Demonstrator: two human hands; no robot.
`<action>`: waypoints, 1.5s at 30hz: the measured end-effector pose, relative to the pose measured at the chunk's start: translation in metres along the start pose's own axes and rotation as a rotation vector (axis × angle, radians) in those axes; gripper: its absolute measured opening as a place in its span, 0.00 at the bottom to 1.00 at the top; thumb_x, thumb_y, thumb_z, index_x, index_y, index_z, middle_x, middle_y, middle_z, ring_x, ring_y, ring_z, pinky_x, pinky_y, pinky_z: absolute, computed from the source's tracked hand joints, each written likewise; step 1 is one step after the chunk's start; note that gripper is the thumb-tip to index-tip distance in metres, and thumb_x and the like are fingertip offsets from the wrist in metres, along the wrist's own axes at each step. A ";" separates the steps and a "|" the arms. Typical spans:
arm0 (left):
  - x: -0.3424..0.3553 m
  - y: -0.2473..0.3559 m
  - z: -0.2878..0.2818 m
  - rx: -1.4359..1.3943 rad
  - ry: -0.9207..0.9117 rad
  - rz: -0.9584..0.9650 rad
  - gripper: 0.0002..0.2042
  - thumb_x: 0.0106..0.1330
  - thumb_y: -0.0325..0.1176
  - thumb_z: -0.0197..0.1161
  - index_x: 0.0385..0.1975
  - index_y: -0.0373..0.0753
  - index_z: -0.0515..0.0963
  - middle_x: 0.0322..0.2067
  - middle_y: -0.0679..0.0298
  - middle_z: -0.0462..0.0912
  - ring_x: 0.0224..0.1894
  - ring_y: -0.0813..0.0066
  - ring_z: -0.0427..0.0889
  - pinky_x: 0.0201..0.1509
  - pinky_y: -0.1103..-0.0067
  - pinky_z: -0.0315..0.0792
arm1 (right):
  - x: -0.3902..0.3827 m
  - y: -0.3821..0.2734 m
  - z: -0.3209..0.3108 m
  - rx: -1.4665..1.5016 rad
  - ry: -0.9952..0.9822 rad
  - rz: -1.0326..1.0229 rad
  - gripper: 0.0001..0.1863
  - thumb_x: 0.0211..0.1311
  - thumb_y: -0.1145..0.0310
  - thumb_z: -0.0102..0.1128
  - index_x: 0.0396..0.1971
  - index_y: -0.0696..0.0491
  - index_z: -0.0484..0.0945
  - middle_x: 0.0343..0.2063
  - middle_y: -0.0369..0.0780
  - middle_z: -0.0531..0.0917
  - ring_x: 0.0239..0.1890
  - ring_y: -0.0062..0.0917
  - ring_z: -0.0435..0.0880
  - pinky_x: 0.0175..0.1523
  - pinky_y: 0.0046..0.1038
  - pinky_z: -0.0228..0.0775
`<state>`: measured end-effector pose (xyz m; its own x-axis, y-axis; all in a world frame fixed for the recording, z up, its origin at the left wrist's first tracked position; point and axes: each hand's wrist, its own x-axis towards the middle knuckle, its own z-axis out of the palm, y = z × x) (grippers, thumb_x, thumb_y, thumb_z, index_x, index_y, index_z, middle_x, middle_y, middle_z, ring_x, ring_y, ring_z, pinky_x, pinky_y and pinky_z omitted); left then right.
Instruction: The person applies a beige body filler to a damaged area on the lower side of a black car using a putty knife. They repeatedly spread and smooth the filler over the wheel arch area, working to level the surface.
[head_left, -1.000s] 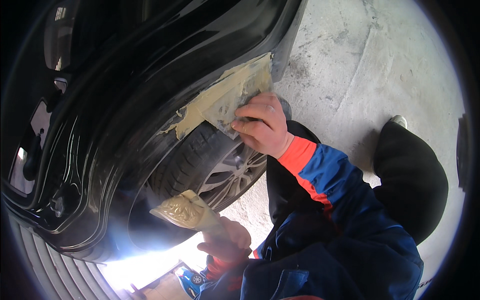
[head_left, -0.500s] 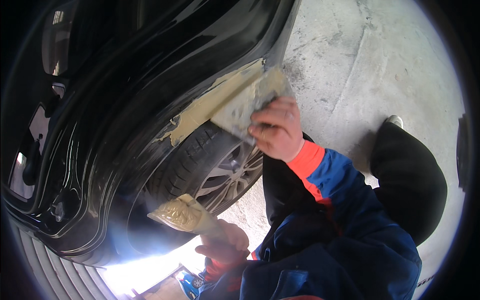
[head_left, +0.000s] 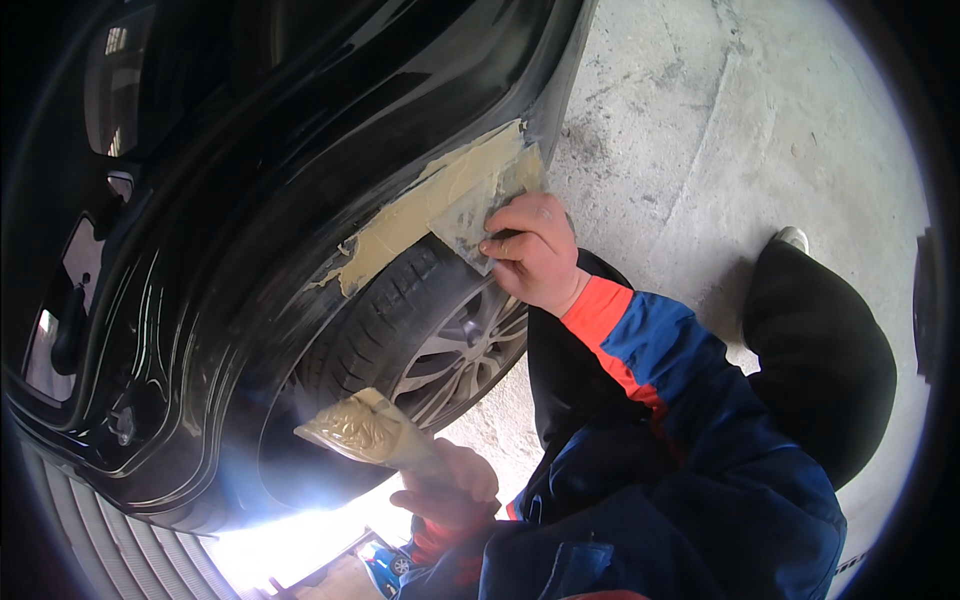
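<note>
My right hand (head_left: 537, 250) pinches a flat grey spreader (head_left: 465, 225) smeared with beige filler. Its blade lies against a long strip of beige body filler (head_left: 400, 222) on the wheel arch of a black car (head_left: 290, 190). The strip has ragged ends and a ridge along its face. Lower down, my left hand (head_left: 452, 485) is closed round the handle end of a putty knife, mostly covered by my fingers. A thick, glossy lump of beige filler (head_left: 358, 425) sits on its broad end, in front of the tyre.
Just below the arch are the tyre (head_left: 375, 325) and its spoked wheel (head_left: 465, 345). Grey concrete floor (head_left: 690, 130) stretches to the right, beside my bent leg (head_left: 815, 350). A ribbed grey panel (head_left: 110, 525) and a blue toy-like car picture (head_left: 385, 565) appear at bottom left.
My right hand and the spreader have shifted slightly left and down against the arch, and the blade now lies flatter over the filler. My left hand has stayed put.
</note>
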<state>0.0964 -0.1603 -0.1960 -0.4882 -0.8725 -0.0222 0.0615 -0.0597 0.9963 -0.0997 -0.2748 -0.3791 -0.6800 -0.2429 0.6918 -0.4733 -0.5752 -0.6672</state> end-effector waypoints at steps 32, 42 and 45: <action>0.046 0.019 0.011 -0.180 -0.585 -0.311 0.26 0.76 0.52 0.53 0.54 0.30 0.69 0.20 0.61 0.72 0.15 0.77 0.68 0.19 0.81 0.62 | 0.181 -0.217 -0.099 0.430 -0.098 0.634 0.10 0.64 0.82 0.64 0.37 0.56 0.71 0.32 0.34 0.82 0.34 0.12 0.76 0.43 0.18 0.67; 0.037 0.007 -0.006 -0.111 -0.595 -0.351 0.19 0.79 0.44 0.49 0.47 0.29 0.70 0.21 0.61 0.72 0.15 0.79 0.67 0.19 0.83 0.61 | 0.210 -0.229 -0.119 -0.028 -0.933 0.278 0.10 0.56 0.81 0.71 0.25 0.57 0.75 0.31 0.51 0.88 0.40 0.38 0.91 0.40 0.24 0.83; 0.038 0.004 -0.010 -0.104 -0.606 -0.337 0.15 0.80 0.39 0.47 0.42 0.30 0.71 0.21 0.63 0.73 0.15 0.81 0.67 0.20 0.83 0.62 | 0.214 -0.226 -0.121 -0.169 -1.034 0.209 0.10 0.56 0.79 0.71 0.24 0.54 0.76 0.27 0.44 0.88 0.28 0.33 0.89 0.29 0.24 0.77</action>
<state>0.0866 -0.1983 -0.1935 -0.8928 -0.3761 -0.2479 -0.1099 -0.3517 0.9296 -0.2060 -0.1021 -0.1140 0.0112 -0.9144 0.4046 -0.5275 -0.3492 -0.7745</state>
